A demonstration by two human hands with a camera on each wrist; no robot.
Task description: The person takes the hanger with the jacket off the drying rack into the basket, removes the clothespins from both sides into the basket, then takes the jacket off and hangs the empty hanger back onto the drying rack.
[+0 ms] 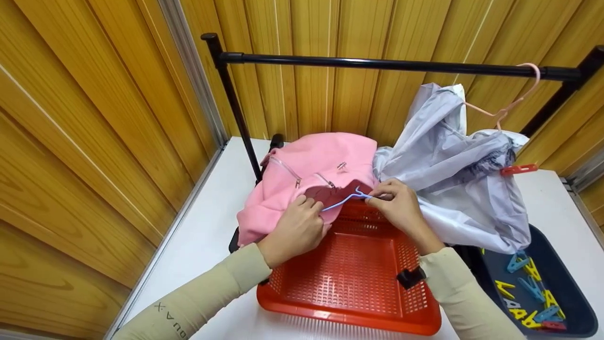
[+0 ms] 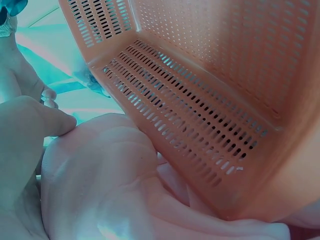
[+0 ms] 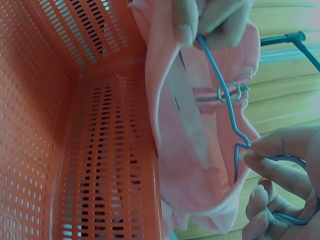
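A pink zippered top (image 1: 330, 146) is draped over the far left part of the red basket, its opening turned toward me. Its neck edge and one arm of a thin blue clothes hanger (image 1: 340, 203) meet at the curled fingers of my left hand (image 1: 302, 224). My right hand (image 1: 398, 205) pinches the hanger near its neck; the hook curves behind the fingers in the right wrist view. The hanger's lower part dips into the opening, hidden by cloth. Beside a metal zip (image 3: 212, 97), the left fingertips (image 3: 185, 35) show at the top of that view.
Below the hands stands the red perforated basket (image 1: 325, 316). A black rail (image 1: 339, 61) spans the back. From it, a pink hanger (image 1: 502, 113) carries a pale grey garment (image 1: 453, 160) with a red clothespin (image 1: 519, 169). A dark tray (image 1: 583, 293) holds several coloured clothespins at right.
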